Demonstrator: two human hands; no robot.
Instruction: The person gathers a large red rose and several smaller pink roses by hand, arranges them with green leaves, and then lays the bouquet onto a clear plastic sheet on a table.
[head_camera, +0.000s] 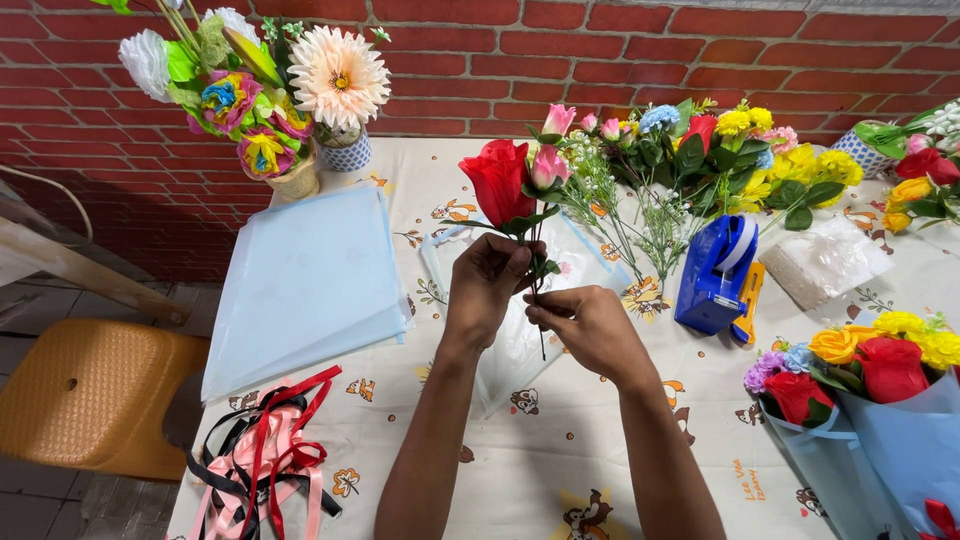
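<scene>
My left hand (487, 285) grips the stems of a red rose (498, 180) and a small pink tulip (548, 166), holding them upright above the table. My right hand (585, 325) pinches the same stems lower down, just under the left hand. A clear plastic wrap sheet (515, 350) lies on the patterned tablecloth (520, 470) beneath both hands.
Pale blue wrapping sheets (300, 285) lie at left, red, black and pink ribbons (265, 455) near the front left. A blue tape dispenser (718, 275) and loose flowers (690, 160) sit at right. Wrapped bouquets (870, 400) stand front right, vases (300, 120) at the back, an orange stool (90, 395) left.
</scene>
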